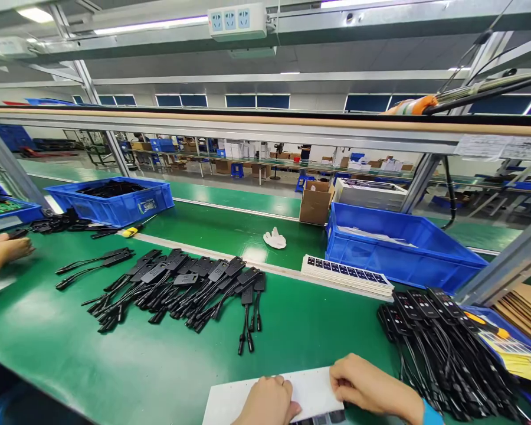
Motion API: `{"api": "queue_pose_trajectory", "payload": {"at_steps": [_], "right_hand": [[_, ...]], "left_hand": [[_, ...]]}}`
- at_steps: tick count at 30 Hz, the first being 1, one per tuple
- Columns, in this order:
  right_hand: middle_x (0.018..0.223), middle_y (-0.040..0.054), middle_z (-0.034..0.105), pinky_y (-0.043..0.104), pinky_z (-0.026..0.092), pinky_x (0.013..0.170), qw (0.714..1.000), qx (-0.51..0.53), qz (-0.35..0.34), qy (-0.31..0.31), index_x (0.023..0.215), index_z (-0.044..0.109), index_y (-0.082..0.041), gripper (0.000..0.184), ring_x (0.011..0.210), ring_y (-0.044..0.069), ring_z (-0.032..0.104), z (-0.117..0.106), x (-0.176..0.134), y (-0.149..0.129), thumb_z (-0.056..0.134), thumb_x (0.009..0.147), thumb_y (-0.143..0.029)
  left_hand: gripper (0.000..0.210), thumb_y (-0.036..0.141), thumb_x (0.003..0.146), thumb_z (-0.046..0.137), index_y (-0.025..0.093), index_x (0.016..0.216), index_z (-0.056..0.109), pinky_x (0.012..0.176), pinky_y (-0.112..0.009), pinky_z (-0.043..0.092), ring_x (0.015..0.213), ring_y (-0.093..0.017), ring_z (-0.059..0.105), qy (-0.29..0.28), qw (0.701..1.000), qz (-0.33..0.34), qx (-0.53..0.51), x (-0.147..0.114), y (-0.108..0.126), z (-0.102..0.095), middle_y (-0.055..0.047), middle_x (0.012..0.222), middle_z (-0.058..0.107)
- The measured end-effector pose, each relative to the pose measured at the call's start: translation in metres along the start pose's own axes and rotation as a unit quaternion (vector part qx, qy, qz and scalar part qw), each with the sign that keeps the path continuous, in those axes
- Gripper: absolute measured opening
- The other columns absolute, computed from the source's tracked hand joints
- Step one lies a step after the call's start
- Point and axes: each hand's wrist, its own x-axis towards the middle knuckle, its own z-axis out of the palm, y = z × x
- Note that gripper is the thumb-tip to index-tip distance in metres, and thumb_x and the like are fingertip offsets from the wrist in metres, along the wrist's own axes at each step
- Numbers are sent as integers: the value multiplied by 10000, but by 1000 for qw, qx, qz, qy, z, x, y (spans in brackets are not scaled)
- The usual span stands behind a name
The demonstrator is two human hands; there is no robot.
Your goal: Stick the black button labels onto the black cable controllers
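At the front edge of the green bench, a white sheet (312, 386) lies under both my hands. My left hand (269, 402) is closed on its middle, fingers curled and thumb pressed to it. With fingers pinched together, my right hand (371, 386) grips the sheet's right end. Below the sheet, a strip with dark patches (323, 418) shows in part. Beyond my hands lies a spread of black cable modules (190, 283). To the right of my right hand is a heap of black cabled controllers (442, 348) with labelled faces.
A stack of label sheets (347, 276) lies before a blue bin (393, 236). Another blue bin (115, 200) holds black parts. A yellow tool (130, 232) and crumpled white piece (275, 238) lie behind the modules. A co-worker's hands (6, 251) are at far left.
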Motion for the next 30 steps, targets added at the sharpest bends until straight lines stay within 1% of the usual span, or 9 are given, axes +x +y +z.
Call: {"api": "queue_pose_trajectory", "payload": {"at_steps": [4,6,8,12,14,20,23,27,30], "right_hand": [[629,-41,572,179,346,521,989,145,1,-42,659,729,-184,29,601,108,526,-1,0,19,727,636,-167],[615,-49,544,177,334,501,987,153,24,-40,637,725,-175,30,574,97,498,2,1,23,739,611,-172],[613,-48,537,185,311,485,992,115,51,-31,589,692,-168,45,564,96,482,7,2,21,718,587,-132],[704,2,608,235,335,588,993,-44,82,66,611,615,-172,135,667,146,541,16,3,6,557,665,-61],[762,31,630,257,341,628,989,-83,78,97,663,587,-177,155,705,168,562,16,1,1,499,731,-69],[760,29,650,268,324,616,994,-57,56,78,772,519,-210,214,695,189,580,10,-4,3,367,924,-207],[760,40,656,286,301,604,991,-78,71,77,793,499,-214,225,687,204,579,11,-1,5,336,947,-242],[748,36,642,293,301,607,993,-62,63,72,782,471,-223,239,680,207,559,13,2,8,314,955,-270],[721,29,621,298,301,602,994,-48,63,69,768,443,-228,239,655,201,538,14,2,10,299,953,-276]], "left_hand": [[357,300,862,531,63,1108,636,873,-470,492,1013,-361,630,-11,1000,2,-1,1,0,-2,-213,1109,655],[357,299,857,539,62,1106,638,877,-468,491,1018,-361,628,-14,1000,1,-4,1,1,-3,-213,1113,654],[354,298,853,546,69,1106,639,874,-464,492,1019,-359,627,-14,1000,-2,-6,1,2,-3,-207,1115,654],[359,301,856,541,65,1112,631,872,-463,489,1018,-359,626,-10,1000,-9,-8,1,2,-1,-205,1108,655],[360,302,864,530,65,1117,626,880,-463,482,1024,-358,623,-6,1000,-12,-8,1,2,0,-205,1112,654],[320,226,908,437,56,1111,617,898,-442,462,1042,-335,616,10,999,-30,-18,0,4,0,-196,1112,656],[311,235,911,437,68,1102,617,882,-423,464,1030,-325,622,22,999,-41,-27,-4,1,-4,-182,1090,669],[227,338,838,577,179,959,684,820,-336,475,966,-279,648,34,997,-3,-71,-12,-11,-12,-88,1047,698],[159,279,806,603,189,895,699,806,-333,463,940,-276,653,53,996,-3,-76,-12,-15,-14,-75,1006,712]]}}
